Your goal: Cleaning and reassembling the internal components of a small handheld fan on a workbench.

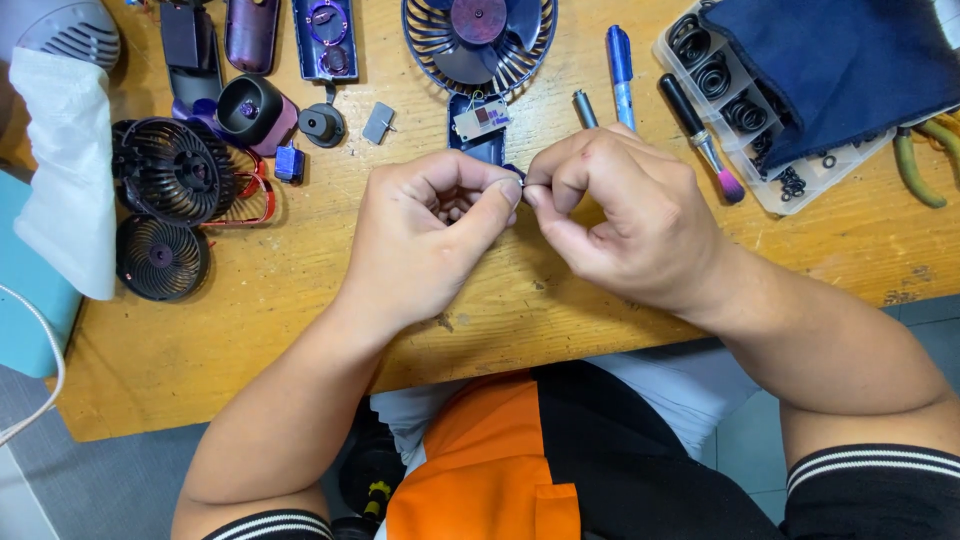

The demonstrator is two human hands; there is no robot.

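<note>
**Two hands pinch a tiny dark part over a table of fan pieces**

At the far left of the wooden table [250, 330] lies a folded white cloth [65, 170], and just beside it sit two round black slatted fan grilles [170, 170], one above the other. Further right stand a black cylindrical motor housing with a purple base [252, 108] and a small black round knob [322, 124].

In the middle, the left hand [425, 240] is curled, with thumb and forefinger pressed together at its right edge. They meet the fingertips of the right hand [630, 225], which is closed in the same way. Between the two sets of fingertips sits a tiny dark part [518, 178], mostly hidden; what kind of part it is cannot be told. Both hands are clamped on it, held just above the table.

Right behind the hands lies a dark blue handheld fan body with an exposed circuit board [480, 60]. To the right rest a blue marker pen [621, 70], a small black-handled brush with pink bristles [700, 140], and a clear plastic compartment box holding black rubber rings [735, 110], partly covered by a dark blue cloth [840, 65].
</note>
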